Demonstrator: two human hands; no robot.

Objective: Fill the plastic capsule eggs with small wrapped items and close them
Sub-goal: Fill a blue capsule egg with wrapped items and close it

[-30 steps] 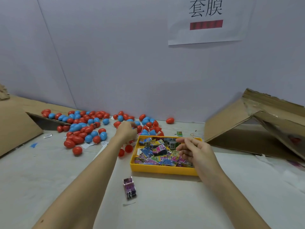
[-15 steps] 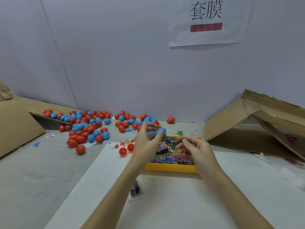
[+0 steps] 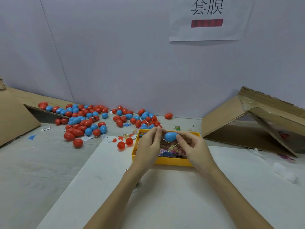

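Blue egg [image 3: 170, 136], one, is pinched between left hand [image 3: 148, 146] and right hand [image 3: 192, 147] above one yellow tray [image 3: 173, 161]; two red halves [image 3: 125, 143] lie left of the left hand.

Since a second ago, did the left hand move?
Yes. The left hand came from the egg pile rightward, over the yellow tray, bringing a blue egg to the right hand.
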